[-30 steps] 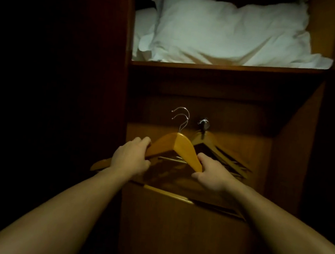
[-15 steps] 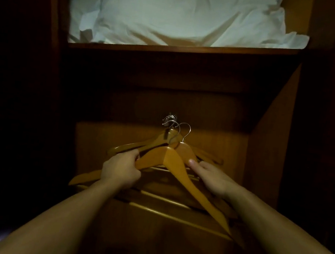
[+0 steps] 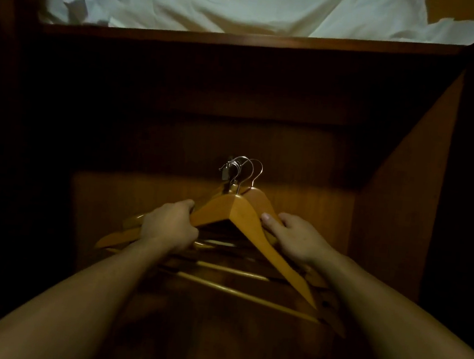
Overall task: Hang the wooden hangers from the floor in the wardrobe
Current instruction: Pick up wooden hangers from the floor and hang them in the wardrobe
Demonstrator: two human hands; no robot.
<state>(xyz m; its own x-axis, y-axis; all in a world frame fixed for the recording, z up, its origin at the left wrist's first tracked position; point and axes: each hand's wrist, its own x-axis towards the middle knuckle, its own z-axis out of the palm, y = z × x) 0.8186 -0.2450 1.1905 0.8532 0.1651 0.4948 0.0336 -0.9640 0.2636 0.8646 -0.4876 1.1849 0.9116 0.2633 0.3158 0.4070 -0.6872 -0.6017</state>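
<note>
A bundle of orange-brown wooden hangers with silver wire hooks [image 3: 235,211] was held up inside the dark wooden wardrobe [image 3: 399,197], below a shelf [image 3: 245,40] on which white bedding [image 3: 220,0] was piled. The left arm of the front hanger was gripped by the left hand [image 3: 168,226]. The right shoulder of the bundle was clasped by the right hand [image 3: 297,236], with the thumb laid along the front hanger's edge.

The hanging step was judged to be in hand. The hooks were crowded against a small metal fitting [image 3: 226,172] on the back panel, but whether any hook was seated over it could not be told in the dim light. The hooks would next need to be lowered onto the fitting and checked before either grasp was eased.

A second earlier the hooks had been seen well to the left of the fitting, with the right hand placed lower on the hanger's arm. Since then the bundle had been carried across to the fitting.
</note>
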